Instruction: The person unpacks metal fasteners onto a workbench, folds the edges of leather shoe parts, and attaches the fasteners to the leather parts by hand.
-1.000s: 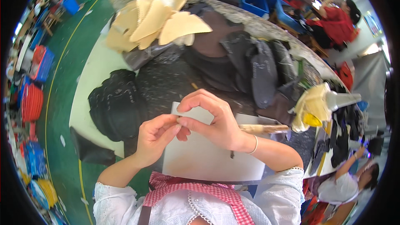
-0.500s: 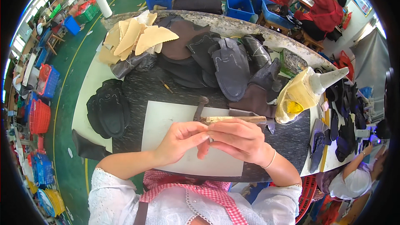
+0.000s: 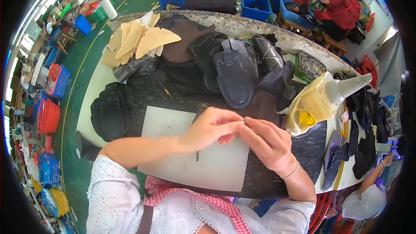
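My left hand [image 3: 212,126] and my right hand [image 3: 269,143] meet above the right part of a white board [image 3: 167,125]. Both pinch with fingertips touching; whatever lies between them is too small to make out. A thin dark metal rod [image 3: 197,156] shows on the board below my left wrist, its other end hidden. Beyond my hands lie black stitched leather pieces [image 3: 235,71] and a brown leather piece [image 3: 265,104]. A small pointed tool with a yellowish handle [image 3: 166,90] rests on the dark tabletop.
A large yellowish squeeze bottle [image 3: 314,99] with a grey nozzle lies tilted at right. Cream scalloped pieces [image 3: 147,41] are heaped at the far left, above a black leather stack [image 3: 110,110]. A person in red [image 3: 342,8] sits at far right; another person's white sleeve [image 3: 364,201] is lower right.
Both hands have shifted right and slightly up, still fingertip to fingertip. The wooden-handled tool seen beyond my hands before no longer shows there. The person in red has lowered their arms.
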`<state>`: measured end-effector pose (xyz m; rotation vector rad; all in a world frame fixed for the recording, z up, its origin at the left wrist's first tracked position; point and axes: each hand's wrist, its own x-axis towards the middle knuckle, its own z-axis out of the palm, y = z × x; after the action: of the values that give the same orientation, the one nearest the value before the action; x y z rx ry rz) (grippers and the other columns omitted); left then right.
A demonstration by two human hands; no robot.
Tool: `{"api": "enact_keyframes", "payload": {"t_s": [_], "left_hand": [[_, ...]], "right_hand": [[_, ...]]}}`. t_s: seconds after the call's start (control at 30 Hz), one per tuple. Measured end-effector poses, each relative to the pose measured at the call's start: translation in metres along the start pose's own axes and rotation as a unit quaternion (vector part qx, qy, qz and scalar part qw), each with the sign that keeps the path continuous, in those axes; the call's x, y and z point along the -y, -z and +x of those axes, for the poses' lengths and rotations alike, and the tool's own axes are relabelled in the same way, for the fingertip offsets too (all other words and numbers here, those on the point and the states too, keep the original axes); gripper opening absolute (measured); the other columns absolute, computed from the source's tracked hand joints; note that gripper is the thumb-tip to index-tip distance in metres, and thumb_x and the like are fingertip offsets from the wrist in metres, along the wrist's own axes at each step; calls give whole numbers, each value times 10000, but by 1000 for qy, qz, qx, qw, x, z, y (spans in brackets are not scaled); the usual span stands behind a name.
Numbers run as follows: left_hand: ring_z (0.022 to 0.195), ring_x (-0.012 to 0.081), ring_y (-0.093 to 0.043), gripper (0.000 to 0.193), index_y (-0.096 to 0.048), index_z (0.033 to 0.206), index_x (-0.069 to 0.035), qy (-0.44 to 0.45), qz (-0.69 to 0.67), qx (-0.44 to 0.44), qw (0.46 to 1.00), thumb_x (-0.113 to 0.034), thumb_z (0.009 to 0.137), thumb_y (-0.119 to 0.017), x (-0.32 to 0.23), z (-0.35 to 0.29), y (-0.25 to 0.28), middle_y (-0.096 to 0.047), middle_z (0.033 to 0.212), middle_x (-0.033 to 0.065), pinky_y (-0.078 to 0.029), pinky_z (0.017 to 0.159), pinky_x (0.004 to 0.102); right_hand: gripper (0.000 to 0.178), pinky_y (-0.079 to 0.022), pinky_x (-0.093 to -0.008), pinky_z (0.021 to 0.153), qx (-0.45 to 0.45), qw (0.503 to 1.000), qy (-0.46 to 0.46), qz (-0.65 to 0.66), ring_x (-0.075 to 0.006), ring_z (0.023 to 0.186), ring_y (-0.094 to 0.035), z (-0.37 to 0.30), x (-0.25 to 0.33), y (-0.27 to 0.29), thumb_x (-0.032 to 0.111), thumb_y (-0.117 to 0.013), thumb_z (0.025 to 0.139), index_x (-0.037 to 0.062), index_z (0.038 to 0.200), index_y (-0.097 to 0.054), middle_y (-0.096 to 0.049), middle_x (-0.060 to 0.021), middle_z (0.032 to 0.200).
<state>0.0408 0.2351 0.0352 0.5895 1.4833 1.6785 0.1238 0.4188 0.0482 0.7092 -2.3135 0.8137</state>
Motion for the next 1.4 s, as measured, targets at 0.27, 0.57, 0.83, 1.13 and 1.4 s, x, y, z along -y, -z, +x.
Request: {"api": "enact_keyframes", "payload": {"t_s": [0.27,0.57,0.83,1.13,1.4], "left_hand": [[853,189,-562,550,-515,1200,-68,-288,599,-274,696,-106,707,-754,-15,91,83,-580,874,47,-400,782,326],[845,55,-551,195,-653,1030,20,-225,93,-112,963,-38,844,-665,-37,-13,42,-584,952,15,-431,688,194],[829,51,-572,207,-636,1058,36,-245,-29,-111,963,-24,860,-647,-20,-61,35,-623,957,33,-454,669,194],[810,106,-603,191,-642,1042,40,-281,98,-133,946,-1,856,-628,-20,-80,42,-644,932,72,-471,687,244],[770,106,-608,202,-647,1034,19,-342,211,-139,905,10,833,-652,-23,-89,44,-653,895,85,-479,646,243]], "right_hand": [[217,-531,-280,638,-38,963,-247,104,-205,725,-663,-4,-20,-3,-34,-681,771,-10,984,-647,-662,-125,868],[225,-525,-244,637,-77,973,-90,198,-141,703,-640,47,14,-12,-56,-732,723,-2,933,-671,-650,-82,849],[214,-554,-238,649,-108,943,-146,278,-116,705,-643,56,50,-41,-83,-754,701,-29,856,-616,-657,-84,817],[256,-568,-274,715,-95,912,-179,357,-144,766,-650,54,62,-48,-112,-732,717,-29,880,-553,-643,-86,839],[349,-506,-276,838,-100,985,-80,120,-140,913,-604,66,60,-49,-80,-745,723,-24,1010,-554,-614,-80,974]]}}
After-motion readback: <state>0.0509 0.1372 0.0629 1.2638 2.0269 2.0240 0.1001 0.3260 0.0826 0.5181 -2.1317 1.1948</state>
